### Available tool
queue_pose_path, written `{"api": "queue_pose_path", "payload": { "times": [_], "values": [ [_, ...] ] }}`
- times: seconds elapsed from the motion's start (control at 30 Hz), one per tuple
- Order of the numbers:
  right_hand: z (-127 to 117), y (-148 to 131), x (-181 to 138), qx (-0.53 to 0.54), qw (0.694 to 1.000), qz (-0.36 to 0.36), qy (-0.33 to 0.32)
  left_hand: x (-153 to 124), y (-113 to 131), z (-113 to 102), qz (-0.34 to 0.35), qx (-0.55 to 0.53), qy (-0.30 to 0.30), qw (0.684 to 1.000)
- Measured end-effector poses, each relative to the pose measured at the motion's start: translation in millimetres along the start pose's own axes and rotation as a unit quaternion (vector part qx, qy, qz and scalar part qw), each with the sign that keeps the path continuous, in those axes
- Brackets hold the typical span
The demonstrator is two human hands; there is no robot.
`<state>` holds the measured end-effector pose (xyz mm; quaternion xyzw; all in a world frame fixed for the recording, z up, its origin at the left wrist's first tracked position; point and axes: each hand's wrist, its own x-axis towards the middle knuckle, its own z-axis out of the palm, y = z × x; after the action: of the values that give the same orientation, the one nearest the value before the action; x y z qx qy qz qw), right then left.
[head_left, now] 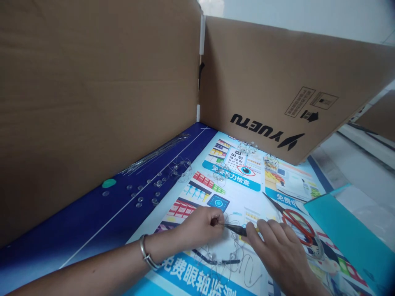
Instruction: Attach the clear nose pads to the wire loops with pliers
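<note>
My left hand (197, 228), with a silver bangle at the wrist, pinches something tiny at its fingertips that I cannot make out. My right hand (277, 246) grips a dark slim tool (236, 228), likely pliers or tweezers, whose tip meets the left fingertips. Both hands rest on a printed poster (234, 193) with an eye chart picture. Thin wire pieces (247, 267) lie under and below the hands.
Red-handled scissors (293, 222) lie just right of my right hand. Several clear beads (151, 189) and a bundle of thin wires (157, 154) sit on the blue strip at left. Cardboard walls (92, 82) stand behind and left. A teal sheet (348, 230) lies at right.
</note>
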<state>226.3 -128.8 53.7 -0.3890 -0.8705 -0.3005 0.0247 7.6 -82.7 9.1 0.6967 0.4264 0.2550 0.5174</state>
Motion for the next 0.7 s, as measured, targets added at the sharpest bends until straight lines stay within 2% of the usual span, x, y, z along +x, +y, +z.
{"api": "queue_pose_path", "payload": {
  "times": [0.3,0.7],
  "values": [
    [1.8,0.0,-0.4,0.02,1.0,-0.004,0.016,0.9,-4.8,0.2,0.005,-0.047,-0.013,0.999],
    [10.1,-1.7,-2.6,0.028,0.999,0.003,0.021,1.9,-8.6,0.2,0.011,-0.032,-0.019,0.999]
  ]
}}
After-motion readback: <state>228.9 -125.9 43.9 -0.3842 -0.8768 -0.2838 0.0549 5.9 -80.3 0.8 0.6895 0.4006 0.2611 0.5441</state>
